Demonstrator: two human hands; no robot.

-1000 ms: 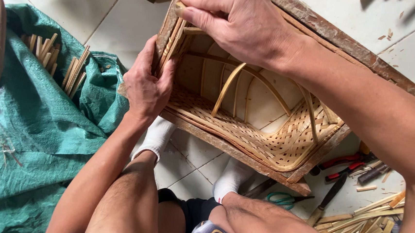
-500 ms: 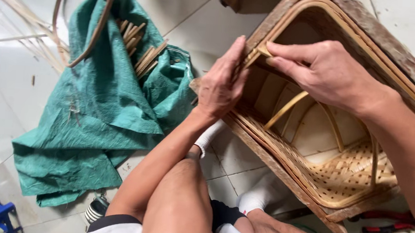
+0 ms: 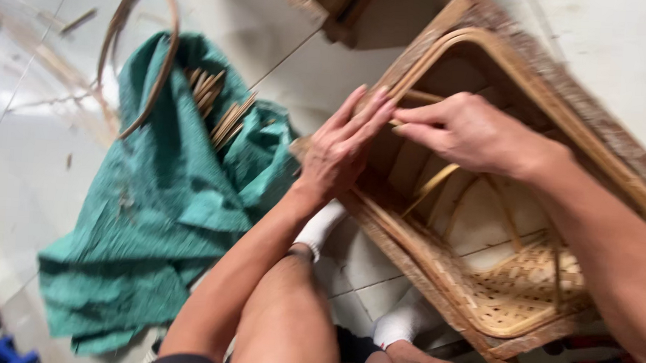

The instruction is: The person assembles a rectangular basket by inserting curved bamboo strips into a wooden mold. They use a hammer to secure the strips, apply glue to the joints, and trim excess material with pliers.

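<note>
The left hand (image 3: 344, 145) pressed flat on the basket frame (image 3: 498, 57); the right hand (image 3: 467, 131) seemed to pinch a thin strip (image 3: 420, 99), needing a steady push.

Wooden frame (image 3: 436, 303) w/ curved cane ribs, woven cane patch at 4 o'clock — tilted, propped on tiled floor.
</note>
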